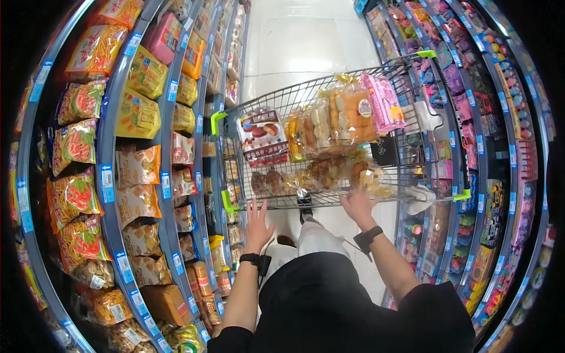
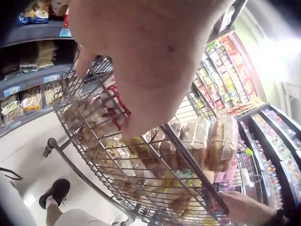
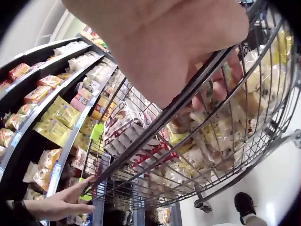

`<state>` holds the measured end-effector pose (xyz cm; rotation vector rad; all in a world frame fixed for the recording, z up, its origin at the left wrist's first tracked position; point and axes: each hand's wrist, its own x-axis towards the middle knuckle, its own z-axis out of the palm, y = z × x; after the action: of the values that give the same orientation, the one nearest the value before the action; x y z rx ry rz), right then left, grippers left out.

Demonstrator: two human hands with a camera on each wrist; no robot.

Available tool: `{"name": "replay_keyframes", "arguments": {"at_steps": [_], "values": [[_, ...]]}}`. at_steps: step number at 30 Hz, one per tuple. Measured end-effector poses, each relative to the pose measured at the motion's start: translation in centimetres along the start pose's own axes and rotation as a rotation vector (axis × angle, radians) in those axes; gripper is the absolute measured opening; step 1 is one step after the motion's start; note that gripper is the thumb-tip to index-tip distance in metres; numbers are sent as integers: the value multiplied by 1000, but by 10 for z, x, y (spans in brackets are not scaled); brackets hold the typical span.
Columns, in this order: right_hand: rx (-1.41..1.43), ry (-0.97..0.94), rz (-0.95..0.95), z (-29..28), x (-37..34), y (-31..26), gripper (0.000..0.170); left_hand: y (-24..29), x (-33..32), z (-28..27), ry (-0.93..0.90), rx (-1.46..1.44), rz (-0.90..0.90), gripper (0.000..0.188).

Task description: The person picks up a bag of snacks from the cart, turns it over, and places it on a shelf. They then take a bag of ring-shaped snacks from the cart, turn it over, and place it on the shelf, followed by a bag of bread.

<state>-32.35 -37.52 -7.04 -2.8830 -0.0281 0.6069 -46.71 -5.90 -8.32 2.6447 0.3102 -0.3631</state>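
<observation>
A wire shopping cart (image 1: pixel 412 155) with green corner pieces (image 1: pixel 228 201) stands crosswise before me. My right hand (image 1: pixel 359 206) grips its near rim; in the right wrist view the fingers curl over the dark bar (image 3: pixel 155 126) into the basket. Beside the near left corner, my left hand (image 1: pixel 257 228) is held with fingers extended and thumb apart, fingertips at the rim. Inside lie a brown-and-white snack box (image 1: pixel 261 134), bagged bread rolls (image 1: pixel 351 115), a pink package (image 1: pixel 384 103) and clear bags of baked goods (image 1: pixel 326 175).
Shelves of bagged snacks (image 1: pixel 138 113) line the left side of the aisle. Colourful small packaged goods (image 1: pixel 453 82) fill the shelves on the right, close to the cart's right end. Pale tiled floor (image 1: pixel 306 44) stretches ahead, and my shoe (image 2: pixel 57 192) is under the cart's near side.
</observation>
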Motion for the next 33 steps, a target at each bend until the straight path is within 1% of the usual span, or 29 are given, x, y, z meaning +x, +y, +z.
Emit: {"name": "replay_keyframes", "arguments": {"at_steps": [2, 3, 4, 5, 6, 7, 9, 11, 13, 14, 15, 16, 18, 19, 20, 21, 22, 23, 24, 25, 26, 27, 28, 29, 30, 31, 32, 33], "values": [[14, -8, 8, -3, 7, -6, 38, -4, 15, -3, 29, -56, -5, 69], [1, -4, 6, -5, 9, -6, 37, 1, 22, -10, 91, -94, -5, 50], [-11, 3, 6, -8, 12, -7, 37, 1, 28, -15, 86, -86, -8, 50], [-26, -47, 9, -13, 15, -7, 37, 2, 35, -20, 20, -120, -48, 47], [-19, -50, 12, -10, 19, -6, 37, 2, 40, -24, -45, -154, -87, 43], [-43, -19, -20, -5, 23, -5, 37, 2, 44, -27, -16, -120, -48, 40], [-61, 8, -50, -2, 32, -16, 37, -1, 53, -33, -59, -144, -68, 41], [33, -22, -198, -11, 37, -55, 38, 3, 59, -48, -177, -164, -127, 42], [334, -175, -319, -8, 53, -97, 37, -11, 72, -43, -213, -165, -167, 42], [350, -282, -305, 3, 62, -120, 38, -18, 78, -41, -230, -176, -206, 41], [365, -384, -291, 20, 70, -140, 38, -18, 83, -49, -222, -185, -159, 41], [367, -384, -286, 39, 78, -156, 38, -17, 87, -55, -226, -183, -156, 41], [364, -590, -372, 87, 94, -177, 39, -14, 97, -59, -287, -114, -32, 48], [365, -592, -358, 117, 100, -181, 39, -50, 94, -10, -288, -230, -6, 55], [285, -649, -364, 148, 109, -184, 41, -53, 96, -7, -295, -237, 0, 55], [202, -707, -370, 165, 115, -187, 43, -54, 99, -4, -385, -253, -63, 55], [191, -716, -361, 158, 112, -193, 43, -59, 98, 5, -477, -272, -133, 55], [203, -697, -341, 151, 109, -198, 44, -77, 97, 32, -385, -340, -110, 54], [211, -682, -324, 148, 105, -203, 46, -76, 96, 36, -394, -358, -125, 54], [273, -730, -299, 176, 109, -199, 50, -70, 96, 33, -310, -399, -179, 51], [261, -754, -299, 201, 115, -192, 50, -66, 98, 29, -224, -432, -236, 48], [236, -815, -285, 214, 120, -190, 52, -66, 101, 29, -267, -426, -233, 46], [215, -869, -272, 206, 119, -202, 54, -69, 99, 34, -274, -430, -250, 46], [149, -834, -325, 193, 117, -207, 57, -72, 99, 37, -232, -403, -270, 48], [148, -843, -323, 170, 115, -219, 57, -74, 100, 40, -190, -376, -287, 49], [125, -864, -282, 149, 114, -228, 58, -71, 103, 33, -251, -348, -315, 54], [102, -882, -240, 141, 116, -232, 60, -71, 104, 33, -253, -352, -315, 54], [201, -864, -141, 186, 121, -214, 58, -70, 105, 34, -252, -332, -340, 54]]}}
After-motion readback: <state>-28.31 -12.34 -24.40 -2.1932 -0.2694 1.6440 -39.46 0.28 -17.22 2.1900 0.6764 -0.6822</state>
